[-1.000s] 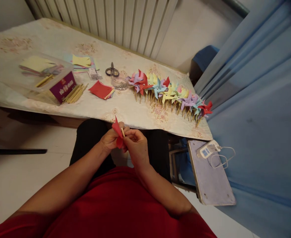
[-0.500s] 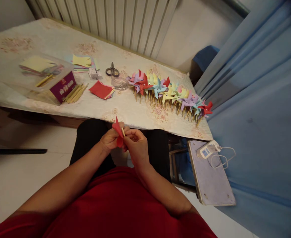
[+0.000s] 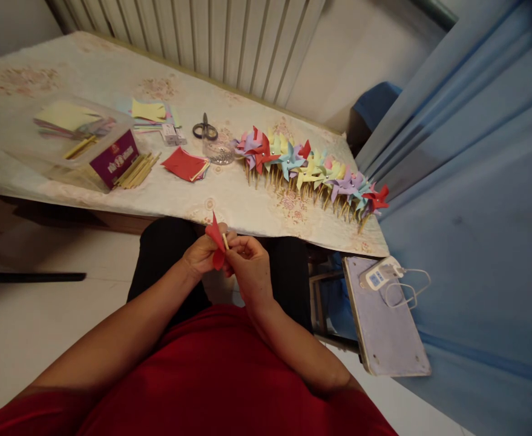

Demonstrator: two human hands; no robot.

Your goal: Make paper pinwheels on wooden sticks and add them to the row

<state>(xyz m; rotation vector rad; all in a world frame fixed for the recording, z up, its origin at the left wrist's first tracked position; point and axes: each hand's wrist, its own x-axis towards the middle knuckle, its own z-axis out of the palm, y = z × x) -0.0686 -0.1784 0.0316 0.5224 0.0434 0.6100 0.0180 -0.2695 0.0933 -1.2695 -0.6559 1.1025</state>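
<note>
Over my lap, my left hand (image 3: 201, 254) is closed on a red paper pinwheel (image 3: 215, 238), its blades seen from the side. My right hand (image 3: 249, 261) pinches at a pale wooden stick (image 3: 225, 241) right behind the red paper. Both hands meet there, and the fingers hide most of the stick and the joint with the paper. On the table ahead lie a stack of red paper pieces (image 3: 186, 164), a pile of wooden sticks (image 3: 137, 171) and a clear dish of small shiny pins (image 3: 220, 152).
A row of finished coloured pinwheels (image 3: 308, 169) spans the table's right side. Black-handled scissors (image 3: 205, 129), small white boxes (image 3: 173, 135), cut paper sheets (image 3: 150, 111) and a clear plastic box (image 3: 61, 154) stand farther left. A stool (image 3: 390, 339) holds a white power strip (image 3: 380, 274).
</note>
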